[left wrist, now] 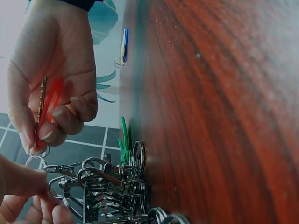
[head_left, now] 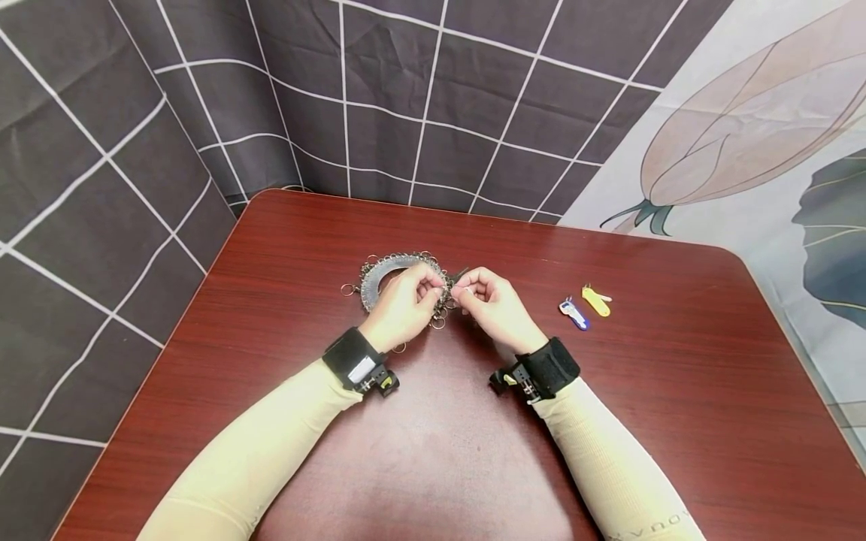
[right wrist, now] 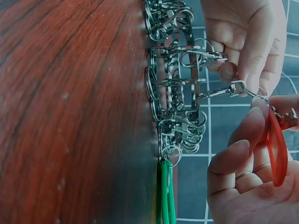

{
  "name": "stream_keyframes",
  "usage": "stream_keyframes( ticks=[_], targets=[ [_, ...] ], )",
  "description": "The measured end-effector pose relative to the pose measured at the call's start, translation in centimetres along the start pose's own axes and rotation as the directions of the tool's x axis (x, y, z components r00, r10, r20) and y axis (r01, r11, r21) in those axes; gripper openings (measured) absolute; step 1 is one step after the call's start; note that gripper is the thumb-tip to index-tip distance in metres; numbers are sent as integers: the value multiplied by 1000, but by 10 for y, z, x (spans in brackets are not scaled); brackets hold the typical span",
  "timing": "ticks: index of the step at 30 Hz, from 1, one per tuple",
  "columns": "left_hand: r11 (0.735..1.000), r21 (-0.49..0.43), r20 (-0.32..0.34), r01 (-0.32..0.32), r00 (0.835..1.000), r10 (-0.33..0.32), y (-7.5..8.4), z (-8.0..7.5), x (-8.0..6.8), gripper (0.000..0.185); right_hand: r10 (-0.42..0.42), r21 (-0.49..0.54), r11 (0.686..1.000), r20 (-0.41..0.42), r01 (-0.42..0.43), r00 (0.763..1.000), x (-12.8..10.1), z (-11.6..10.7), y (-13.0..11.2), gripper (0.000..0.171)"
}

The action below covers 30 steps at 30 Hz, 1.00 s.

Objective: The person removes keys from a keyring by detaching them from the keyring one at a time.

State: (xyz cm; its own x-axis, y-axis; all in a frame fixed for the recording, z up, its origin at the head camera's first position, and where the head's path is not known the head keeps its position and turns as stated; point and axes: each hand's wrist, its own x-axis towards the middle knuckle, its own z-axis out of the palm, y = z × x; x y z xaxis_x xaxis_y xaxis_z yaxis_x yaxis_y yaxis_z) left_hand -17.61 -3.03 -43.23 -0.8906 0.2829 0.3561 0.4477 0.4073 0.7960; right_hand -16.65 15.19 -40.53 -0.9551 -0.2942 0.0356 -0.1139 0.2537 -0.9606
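A round metal key holder [head_left: 368, 289], hung with several swivel clasps [right wrist: 217, 93] and split rings, lies on the table. My left hand [head_left: 401, 306] is over its right side and pinches a split ring [left wrist: 35, 161] at the end of one clasp. Close against it, my right hand [head_left: 492, 304] pinches a red key tag [right wrist: 278, 154] together with a key [left wrist: 41, 109]. The top of the red tag meets the split ring between the two hands' fingertips. A green key tag [right wrist: 167, 191] hangs from another ring of the holder.
To the right on the red-brown wooden table [head_left: 649, 391] lie a blue key tag [head_left: 573, 313] with a key and a yellow key tag [head_left: 597, 300] with a key. A dark checked curtain [head_left: 379, 98] stands behind the table.
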Motion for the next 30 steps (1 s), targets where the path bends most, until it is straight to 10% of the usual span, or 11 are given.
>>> stream_keyframes(
  ticks=[23, 30],
  targets=[
    [999, 47, 147, 19, 989, -25, 3, 4, -3, 8, -18, -17, 1000, -66, 17, 998, -4, 0, -8, 10],
    [998, 44, 139, 44, 989, -50, 1, 4, -2, 9, -20, 12, 1000, -71, 21, 997, 7, -4, 23, 11]
  ],
)
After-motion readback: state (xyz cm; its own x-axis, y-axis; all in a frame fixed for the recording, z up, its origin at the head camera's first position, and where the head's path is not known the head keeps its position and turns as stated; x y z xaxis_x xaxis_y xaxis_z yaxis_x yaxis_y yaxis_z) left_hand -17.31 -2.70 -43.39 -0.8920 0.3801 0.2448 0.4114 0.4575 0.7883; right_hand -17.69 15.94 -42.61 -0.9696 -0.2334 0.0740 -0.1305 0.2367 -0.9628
